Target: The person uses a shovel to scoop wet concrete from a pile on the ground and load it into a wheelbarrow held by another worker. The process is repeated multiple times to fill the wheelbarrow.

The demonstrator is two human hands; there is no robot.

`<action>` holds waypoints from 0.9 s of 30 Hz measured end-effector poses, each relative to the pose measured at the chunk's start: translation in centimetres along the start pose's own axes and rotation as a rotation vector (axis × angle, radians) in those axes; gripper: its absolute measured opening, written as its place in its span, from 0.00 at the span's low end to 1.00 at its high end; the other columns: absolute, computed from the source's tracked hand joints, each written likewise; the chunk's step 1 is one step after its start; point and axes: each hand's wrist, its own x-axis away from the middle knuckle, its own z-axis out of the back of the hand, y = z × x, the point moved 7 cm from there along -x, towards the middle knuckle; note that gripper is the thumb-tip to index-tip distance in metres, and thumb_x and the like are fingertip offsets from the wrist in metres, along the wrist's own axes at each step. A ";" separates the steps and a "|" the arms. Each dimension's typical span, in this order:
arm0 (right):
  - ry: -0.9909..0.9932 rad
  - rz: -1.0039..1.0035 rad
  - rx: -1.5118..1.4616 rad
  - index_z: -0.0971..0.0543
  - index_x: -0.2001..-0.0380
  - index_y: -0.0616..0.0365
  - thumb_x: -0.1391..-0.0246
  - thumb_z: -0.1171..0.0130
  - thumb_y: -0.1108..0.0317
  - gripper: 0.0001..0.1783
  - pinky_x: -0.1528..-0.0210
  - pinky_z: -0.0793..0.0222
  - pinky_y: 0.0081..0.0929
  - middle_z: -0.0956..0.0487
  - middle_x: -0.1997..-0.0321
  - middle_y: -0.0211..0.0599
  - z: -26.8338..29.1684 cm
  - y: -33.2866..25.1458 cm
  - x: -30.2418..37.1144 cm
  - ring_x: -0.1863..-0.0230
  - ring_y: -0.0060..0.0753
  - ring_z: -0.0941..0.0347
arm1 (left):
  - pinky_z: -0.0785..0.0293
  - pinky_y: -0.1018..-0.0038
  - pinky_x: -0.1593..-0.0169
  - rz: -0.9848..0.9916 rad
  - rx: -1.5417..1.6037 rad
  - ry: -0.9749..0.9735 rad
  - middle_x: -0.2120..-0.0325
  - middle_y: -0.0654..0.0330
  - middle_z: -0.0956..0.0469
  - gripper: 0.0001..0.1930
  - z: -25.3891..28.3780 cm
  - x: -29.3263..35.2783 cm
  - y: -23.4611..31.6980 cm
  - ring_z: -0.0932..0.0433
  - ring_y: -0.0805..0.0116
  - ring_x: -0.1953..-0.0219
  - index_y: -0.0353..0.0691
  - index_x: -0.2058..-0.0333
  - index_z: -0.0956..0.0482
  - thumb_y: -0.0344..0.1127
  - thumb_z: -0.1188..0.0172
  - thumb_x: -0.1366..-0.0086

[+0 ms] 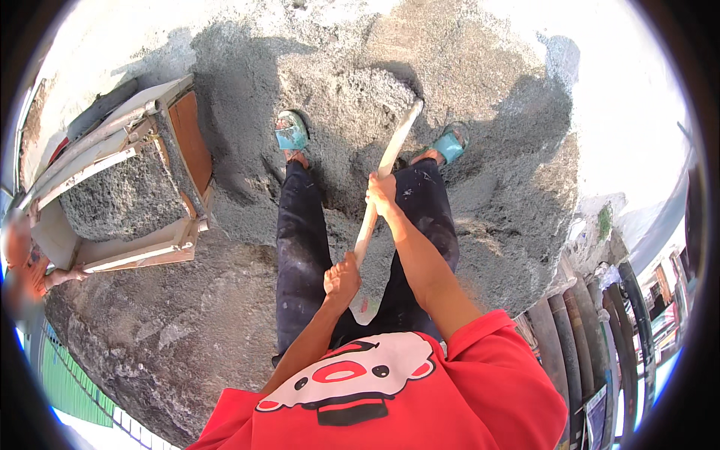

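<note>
A long pale wooden tool handle (pixel 390 156) slants from between my legs up to the grey mix ahead. My left hand (pixel 343 280) wraps its lower end near my lap. Farther up the shaft, my right hand (pixel 382 193) is closed round it. The handle's far end meets a heap of wet grey mortar or concrete mix (pixel 352 94), and the tool's head is mostly hidden there, so I cannot tell its kind. My feet, in blue-green sandals (pixel 292 131), stand apart in the mix on either side of the heap.
To the left stands an open wooden box frame (pixel 191 142) with grey mix inside. A co-worker in orange (pixel 34 266) has a hand (pixel 67 276) by its near edge. Several dark posts or pipes (pixel 564 330) line the lower right. Sunlit pale ground lies beyond the mix.
</note>
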 end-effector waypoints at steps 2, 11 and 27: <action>-0.021 -0.040 0.019 0.29 0.77 0.57 0.44 0.42 0.61 0.14 0.89 0.37 0.28 0.32 0.86 0.30 -0.1 4.5 0.2 0.89 0.27 0.35 | 0.23 0.58 0.64 0.055 0.061 -0.045 0.76 0.46 0.20 0.10 -0.6 2.0 -0.5 0.18 0.50 0.70 0.36 0.63 0.30 0.30 0.45 0.44; -0.160 -0.243 -0.308 0.24 0.72 0.58 0.48 0.43 0.72 0.02 0.81 0.35 0.32 0.32 0.82 0.32 0.4 2.0 2.0 0.83 0.30 0.34 | 0.23 0.61 0.62 -0.103 0.096 0.087 0.72 0.47 0.19 0.10 11.8 6.1 3.6 0.18 0.51 0.67 0.35 0.67 0.23 0.29 0.39 0.51; -0.215 0.069 -0.681 0.36 0.76 0.53 0.45 0.49 0.62 0.11 0.71 0.28 0.30 0.34 0.79 0.30 -7.4 -6.2 19.4 0.79 0.31 0.35 | 0.22 0.62 0.63 -0.347 0.058 0.087 0.70 0.52 0.18 0.12 32.8 30.6 -19.1 0.18 0.52 0.64 0.42 0.67 0.16 0.29 0.38 0.53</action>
